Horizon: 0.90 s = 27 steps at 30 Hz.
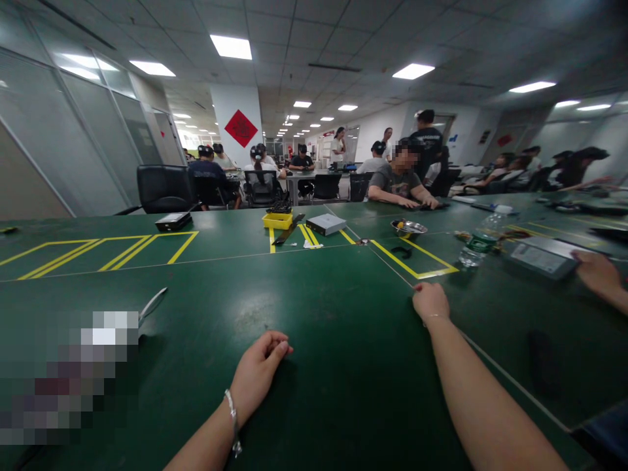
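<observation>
My left hand (262, 367) rests on the green tabletop (333, 327), its fingers curled together, with nothing visible in them. A silvery bracelet circles that wrist. Further right, my right hand (432, 302) lies closed on the table, knuckles up, just below the near corner of a yellow tape rectangle (436, 272). Nothing shows in its fingers, though the palm side is hidden. Inside that rectangle is a small black curved piece (401, 252). A clear water bottle (479, 239) stands to the right of my right hand.
Across the table are a yellow bin (277, 220) with dark parts, a grey metal box (326, 224), a metal bowl (409, 227) and a black-and-silver drive (173, 221). At right, another person's hand (598, 271) touches a metal case (542, 256). A seated co-worker (400, 180) faces me.
</observation>
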Tool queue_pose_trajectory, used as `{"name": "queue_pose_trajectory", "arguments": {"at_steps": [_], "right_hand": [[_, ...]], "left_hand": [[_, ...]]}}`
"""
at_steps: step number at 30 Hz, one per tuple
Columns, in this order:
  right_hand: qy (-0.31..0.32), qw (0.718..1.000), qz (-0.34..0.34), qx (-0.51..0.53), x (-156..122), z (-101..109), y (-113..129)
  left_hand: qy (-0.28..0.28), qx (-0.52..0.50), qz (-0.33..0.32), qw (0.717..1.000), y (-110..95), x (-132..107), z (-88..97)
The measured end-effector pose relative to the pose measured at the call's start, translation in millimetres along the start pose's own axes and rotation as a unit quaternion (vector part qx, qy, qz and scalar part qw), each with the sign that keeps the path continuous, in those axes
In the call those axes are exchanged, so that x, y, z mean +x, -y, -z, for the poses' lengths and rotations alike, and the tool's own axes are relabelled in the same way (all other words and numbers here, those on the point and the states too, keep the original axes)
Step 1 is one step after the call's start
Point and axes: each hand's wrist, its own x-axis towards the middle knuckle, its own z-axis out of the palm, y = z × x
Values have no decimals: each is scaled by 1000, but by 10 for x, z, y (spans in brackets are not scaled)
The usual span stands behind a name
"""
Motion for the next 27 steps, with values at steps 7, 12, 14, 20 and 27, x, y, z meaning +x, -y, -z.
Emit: {"name": "queue_pose_trajectory", "arguments": {"at_steps": [7, 12, 14, 20, 27], "right_hand": [[85, 946, 162, 266, -552, -74, 917], [271, 805, 217, 480, -1387, -202, 1633], [298, 776, 204, 517, -1668, -213, 1779], [229, 798, 224, 510, -1974, -135, 1823], [207, 786, 281, 511, -2054, -73, 1831]], "left_hand": [[-2, -4, -8, 1000, 64, 19, -9], [-10, 52, -27, 998, 61, 27, -19], [-4, 71, -30, 997, 41, 20, -16], [13, 80, -25, 996, -3, 5, -1], [7, 67, -20, 998, -23, -1, 7]]}}
